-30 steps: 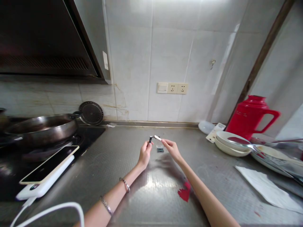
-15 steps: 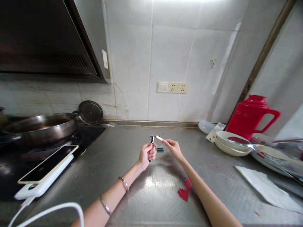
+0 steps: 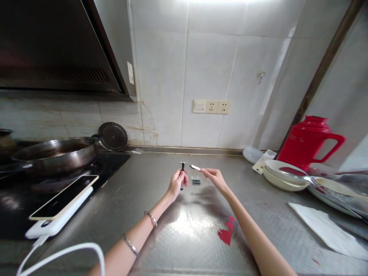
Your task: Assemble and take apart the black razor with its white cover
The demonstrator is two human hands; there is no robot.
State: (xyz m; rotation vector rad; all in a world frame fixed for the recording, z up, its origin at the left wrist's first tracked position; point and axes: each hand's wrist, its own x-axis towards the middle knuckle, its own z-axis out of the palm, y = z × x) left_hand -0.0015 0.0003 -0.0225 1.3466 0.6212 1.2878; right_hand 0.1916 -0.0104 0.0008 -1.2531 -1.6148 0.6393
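My left hand (image 3: pixel 176 183) is wrapped round the dark handle of a small razor-like tool (image 3: pixel 183 170), held upright with its metal T-shaped head on top. Just to the right, my right hand (image 3: pixel 214 177) pinches a thin white stick (image 3: pixel 196 167) with a dark tip that points left. A small gap separates that tip from the tool's head. Behind and between the hands, a small clear packet with dark strips (image 3: pixel 196 180) lies on the metal counter (image 3: pixel 161 249).
A red paper scrap (image 3: pixel 226 234) lies near my right forearm. On the right are a red thermos (image 3: pixel 304 142), stacked bowls (image 3: pixel 283 180) and a white napkin (image 3: pixel 324 230). A pan (image 3: pixel 77 157), a phone (image 3: pixel 64 197) and a white cable (image 3: pixel 69 249) are on the left.
The tool in my left hand has turned, so its head now shows as a T. My right hand has shifted slightly right with the stick, and more of the packet shows.
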